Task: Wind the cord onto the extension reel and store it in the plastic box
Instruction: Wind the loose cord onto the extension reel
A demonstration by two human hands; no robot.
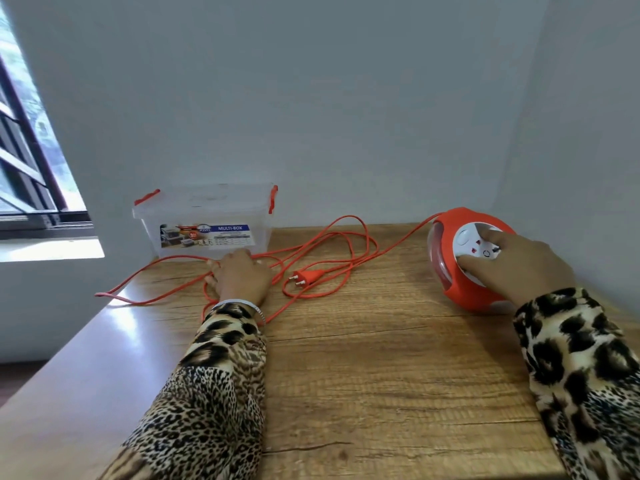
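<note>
Head view: the orange cord (349, 268) lies unwound in loose loops across the middle of the wooden table (381, 375), one strand running up right to the extension reel (450, 268). Its plug (306, 277) rests on the table among the loops, pins pointing lower left. The left hand (242, 277), left of centre, lies palm down on the cord with fingers curled over the strands. The right hand (519, 261), at centre right, grips the round orange reel, thumb and a finger spread over its white socket face. The plastic box (207, 220), clear with orange latches and its lid on, stands against the wall at upper left of centre, just behind the left hand
</note>
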